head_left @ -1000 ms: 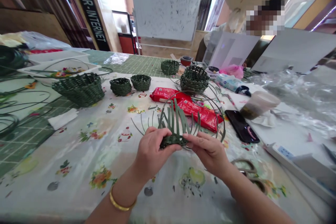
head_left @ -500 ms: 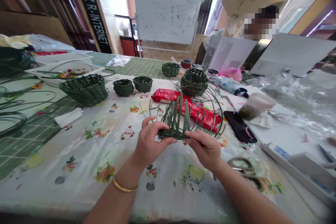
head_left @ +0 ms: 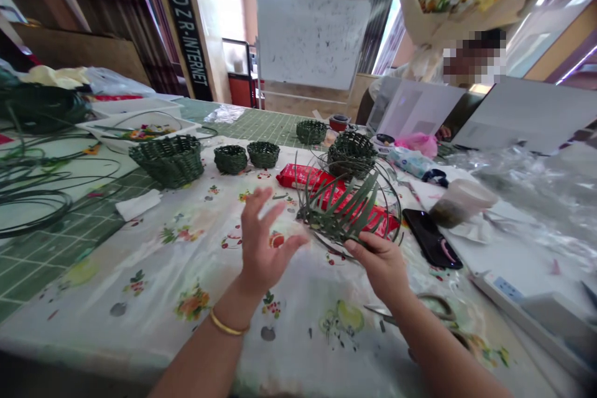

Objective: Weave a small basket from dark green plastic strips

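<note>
A partly woven green basket (head_left: 333, 221), its strips sticking up and outward, is tilted above the flowered tablecloth. My right hand (head_left: 380, 264) pinches its near right edge between thumb and fingers. To the left of the basket, my left hand (head_left: 268, 236) is open, fingers spread, apart from the weave and holding nothing. Behind the basket lie red packets (head_left: 308, 180), partly hidden by the strips. Scissors (head_left: 438, 311) rest on the cloth, partly covered by my right forearm.
Finished green baskets stand at the back: a large one (head_left: 170, 161), two small ones (head_left: 231, 160) and others further right. A phone (head_left: 431, 239), a plastic cup (head_left: 459, 202) and a power strip (head_left: 506, 292) lie on the right. Coils of green cord (head_left: 32, 205) spread on the left. A person sits across the table.
My left hand has let go of the basket and spread its fingers. The basket has tilted and shifted right in my right hand. The whole view has swung slightly left and up.
</note>
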`<state>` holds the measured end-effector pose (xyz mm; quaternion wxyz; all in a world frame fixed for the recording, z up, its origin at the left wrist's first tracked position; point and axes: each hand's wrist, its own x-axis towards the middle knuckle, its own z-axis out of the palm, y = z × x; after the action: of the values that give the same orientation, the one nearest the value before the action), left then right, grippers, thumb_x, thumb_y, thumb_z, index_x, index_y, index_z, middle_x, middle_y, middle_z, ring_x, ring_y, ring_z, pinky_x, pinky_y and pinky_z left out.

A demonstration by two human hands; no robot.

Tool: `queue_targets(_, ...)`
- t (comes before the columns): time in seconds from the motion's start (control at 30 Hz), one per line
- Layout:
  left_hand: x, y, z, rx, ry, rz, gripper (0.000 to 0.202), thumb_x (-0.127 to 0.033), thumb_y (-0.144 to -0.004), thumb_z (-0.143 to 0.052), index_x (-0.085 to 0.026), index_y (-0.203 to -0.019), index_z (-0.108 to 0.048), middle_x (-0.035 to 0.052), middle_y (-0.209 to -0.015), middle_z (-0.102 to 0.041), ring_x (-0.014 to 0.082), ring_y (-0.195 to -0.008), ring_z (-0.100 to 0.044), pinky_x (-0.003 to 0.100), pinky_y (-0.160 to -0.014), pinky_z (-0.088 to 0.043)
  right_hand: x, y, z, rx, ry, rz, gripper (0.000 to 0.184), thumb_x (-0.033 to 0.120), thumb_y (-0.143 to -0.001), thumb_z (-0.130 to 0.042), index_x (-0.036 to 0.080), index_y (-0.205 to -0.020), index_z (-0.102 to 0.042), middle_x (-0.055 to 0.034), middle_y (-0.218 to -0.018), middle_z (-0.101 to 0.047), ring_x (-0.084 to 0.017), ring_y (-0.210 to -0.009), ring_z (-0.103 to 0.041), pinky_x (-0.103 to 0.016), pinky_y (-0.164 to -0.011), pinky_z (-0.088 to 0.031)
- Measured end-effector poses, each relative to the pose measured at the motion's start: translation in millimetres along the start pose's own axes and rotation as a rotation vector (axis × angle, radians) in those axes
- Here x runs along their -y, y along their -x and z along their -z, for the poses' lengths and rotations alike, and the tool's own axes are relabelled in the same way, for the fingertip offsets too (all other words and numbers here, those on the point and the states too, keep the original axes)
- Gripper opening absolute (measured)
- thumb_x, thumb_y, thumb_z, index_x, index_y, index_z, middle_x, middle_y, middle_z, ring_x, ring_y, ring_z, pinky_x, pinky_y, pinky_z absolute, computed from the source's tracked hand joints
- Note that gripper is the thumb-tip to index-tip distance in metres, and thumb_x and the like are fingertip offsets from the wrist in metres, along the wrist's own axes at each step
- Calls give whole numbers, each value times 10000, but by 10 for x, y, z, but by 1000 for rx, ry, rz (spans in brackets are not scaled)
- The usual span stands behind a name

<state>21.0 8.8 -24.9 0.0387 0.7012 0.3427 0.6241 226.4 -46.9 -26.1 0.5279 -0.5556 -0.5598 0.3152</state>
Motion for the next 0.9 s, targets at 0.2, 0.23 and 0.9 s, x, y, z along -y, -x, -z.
queue_targets(0.2, -25, 22, -81, 313, 758, 905, 686, -421, -707, -661, -316, -1286, -310, 131, -1359, -384, 231, -1067, -559, 355, -744, -530, -12, -45, 24, 112, -183, -152, 265, 407, -635, -722, 163, -636, -620, 25, -557, -471, -88, -511, -365, -221, -459, -290)
queue_targets(0.23, -60, 12, -78, 377, 861, 975, 665, -419, -692, -675, -304, -1262, -351, 114, -1311, -444, 208, -990, -595, 336, -722, -536, -3, -50, 27, 134, -206, -180, 273, 410, -631, -726, 158, -652, -622, 28, -553, -462, -77, -491, -334, -215, -438, -257)
queue_targets(0.9, -23, -23, 1, 326, 1203, 1022, 375, -195, -655, -735, -197, -1021, -655, 41, -979, -684, 151, -873, -623, 279, -809, -474, -7, -127, 162, 353, -795, -355, 474, 411, -722, -667, 190, -552, -283, 105, -438, -217, -47, -400, -134, -186, -385, -118)
